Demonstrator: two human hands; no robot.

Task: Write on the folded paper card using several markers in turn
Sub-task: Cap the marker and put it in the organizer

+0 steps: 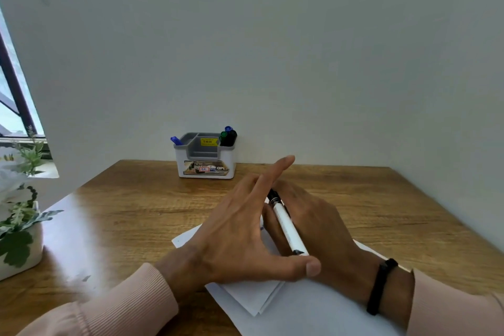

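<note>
The right hand (pixel 313 226) grips a white marker (pixel 286 224) over the folded paper card (pixel 253 297). The left hand (pixel 240 229) is spread flat, fingers straight, above the card. The card lies on the tabletop (pixel 136 213), in front of the marker holder (pixel 205 157).

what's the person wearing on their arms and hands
Both arms are in pale pink long sleeves with ribbed cuffs: left sleeve, right sleeve. A black band circles the right wrist. The left hand and right hand are bare, without gloves.
</note>
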